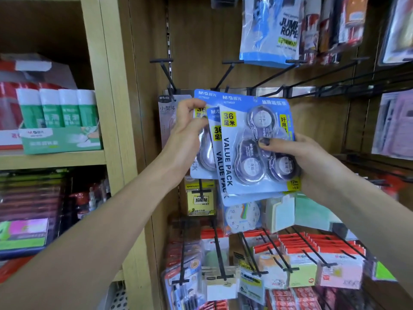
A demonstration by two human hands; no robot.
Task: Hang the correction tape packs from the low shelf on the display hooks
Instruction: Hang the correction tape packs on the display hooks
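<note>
Right now the correction tape packs [252, 144] are fanned upright between both hands, left hand [187, 130] pinching the rear card's top, right hand [297, 157] clamping the front blister, with the nearest bare display hook [225, 73] at twelve o'clock above them.

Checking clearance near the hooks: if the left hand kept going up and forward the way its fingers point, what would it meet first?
Probably the grey carded pack hanging just behind the left hand, then the black wire hook above it. Depth is unclear; the blue correction tape pack it grips travels along.
</note>
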